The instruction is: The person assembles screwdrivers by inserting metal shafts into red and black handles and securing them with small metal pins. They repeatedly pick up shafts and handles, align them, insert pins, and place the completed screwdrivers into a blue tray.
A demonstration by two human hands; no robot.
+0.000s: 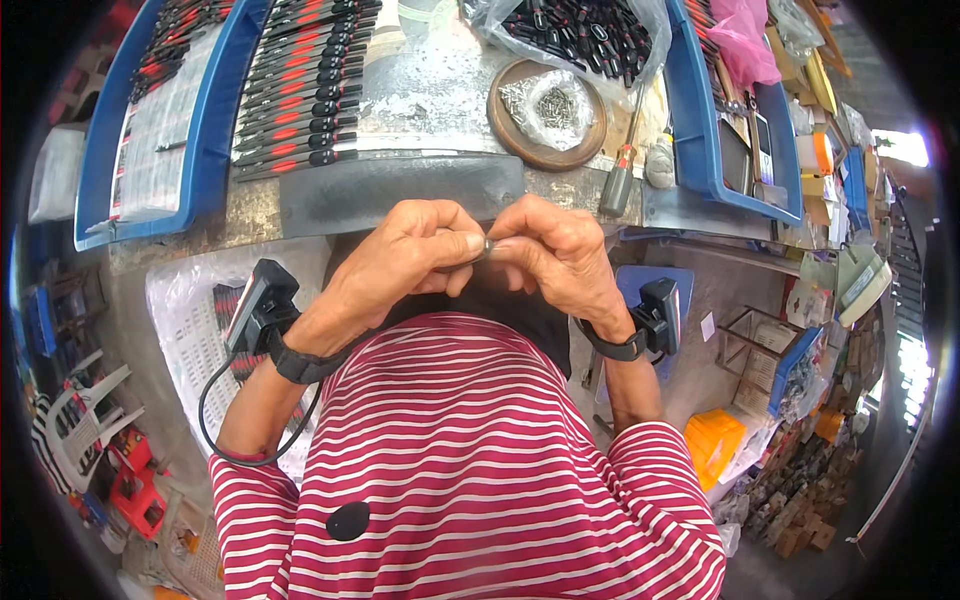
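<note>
My left hand (408,262) and my right hand (556,256) meet just off the front edge of the workbench, each closed in a pinch. Between the fingertips is a small dark metallic piece (487,247), mostly covered by the thumbs and forefingers; its exact kind cannot be made out. Just beyond the hands lies a dark strip (400,190) along the bench edge. A round brown wooden dish (506,128) sits past my right hand, holding a clear bag of small silvery metal parts (558,110). To its right, a screwdriver (619,180) lies with its handle toward me.
Red-and-black pen-shaped tools (300,110) lie in a row at the back left. Blue trays (205,130) (708,140) flank the bench. A clear bag of black parts (580,35) is at the back. Below left stands a white perforated basket (190,320).
</note>
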